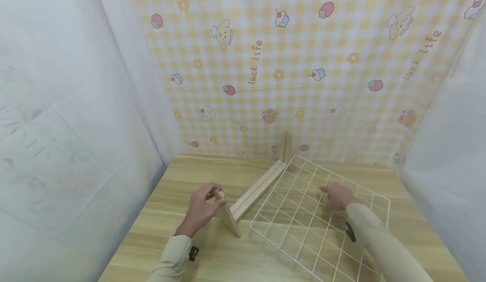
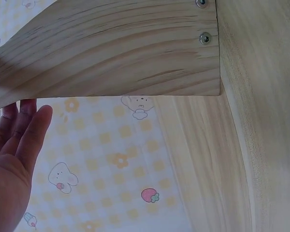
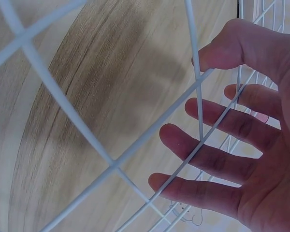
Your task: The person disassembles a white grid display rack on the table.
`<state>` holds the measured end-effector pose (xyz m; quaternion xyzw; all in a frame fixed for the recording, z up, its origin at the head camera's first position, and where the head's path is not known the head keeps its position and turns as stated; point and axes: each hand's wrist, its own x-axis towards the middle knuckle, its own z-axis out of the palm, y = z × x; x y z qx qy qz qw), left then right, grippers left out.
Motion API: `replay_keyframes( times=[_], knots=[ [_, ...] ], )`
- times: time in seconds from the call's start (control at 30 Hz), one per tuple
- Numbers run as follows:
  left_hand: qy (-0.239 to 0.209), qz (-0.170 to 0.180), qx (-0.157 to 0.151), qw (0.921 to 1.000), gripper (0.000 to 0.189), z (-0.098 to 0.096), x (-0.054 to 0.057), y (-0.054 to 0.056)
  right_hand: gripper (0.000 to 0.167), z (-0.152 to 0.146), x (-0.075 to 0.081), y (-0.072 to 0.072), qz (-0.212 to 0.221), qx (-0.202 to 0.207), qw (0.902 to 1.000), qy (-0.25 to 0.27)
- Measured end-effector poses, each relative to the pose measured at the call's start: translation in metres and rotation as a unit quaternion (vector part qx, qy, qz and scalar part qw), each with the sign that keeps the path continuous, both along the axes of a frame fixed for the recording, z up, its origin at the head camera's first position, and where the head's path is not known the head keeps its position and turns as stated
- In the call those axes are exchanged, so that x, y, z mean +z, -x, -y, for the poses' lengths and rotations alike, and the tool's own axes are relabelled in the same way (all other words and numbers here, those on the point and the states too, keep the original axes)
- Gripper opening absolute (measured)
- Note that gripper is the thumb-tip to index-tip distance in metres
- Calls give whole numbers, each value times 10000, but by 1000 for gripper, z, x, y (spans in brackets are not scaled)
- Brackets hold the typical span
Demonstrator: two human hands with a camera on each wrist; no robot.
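Observation:
A wooden stand has a long crossbar [image 1: 258, 191] running diagonally over the table, with an end panel at each end. My left hand [image 1: 201, 208] grips the near end panel [image 1: 229, 218] by its narrow top, thumb on one side and fingers on the other. In the left wrist view that panel [image 2: 135, 53] shows a curved edge and metal screws by its straight end. A white wire grid [image 1: 300, 214] slants to the right of the stand. Over it is my right hand [image 1: 338, 195]; the right wrist view shows its fingers [image 3: 208, 157] spread and fairly straight along the wires.
The far end panel [image 1: 285, 147] stands by the checked backdrop [image 1: 303, 63]. White sheeting [image 1: 68, 126] closes in the left side, and more sheeting [image 1: 448, 155] hangs at the right. The wood-grain table [image 1: 152, 231] lies beneath everything.

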<state>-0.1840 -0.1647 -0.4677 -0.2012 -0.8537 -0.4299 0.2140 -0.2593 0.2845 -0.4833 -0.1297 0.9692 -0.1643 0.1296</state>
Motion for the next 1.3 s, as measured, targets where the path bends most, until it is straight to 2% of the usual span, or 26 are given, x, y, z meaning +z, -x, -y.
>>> replay_keyframes(
  times=[0.17, 0.4, 0.6, 0.97, 1.3],
  knots=[
    [0, -119, 49, 9999, 34, 0, -2, -3, 74, 3, -3, 1, 1, 61, 9999, -80],
    [46, -489, 13, 9988, 35, 0, -4, -1, 72, 7, -5, 1, 26, -84, 10000, 45],
    [-25, -551, -14, 9985, 35, -2, -5, -5, 67, 9, -9, 2, 58, -116, 9998, 138],
    [171, -796, 166, 9965, 36, -6, -5, -10, 61, 7, -18, 8, 0, -54, 9999, 149],
    [459, -1092, 223, 9927, 38, -9, -6, -17, 54, 12, -20, 4, -121, -94, 9998, 145]
  ],
)
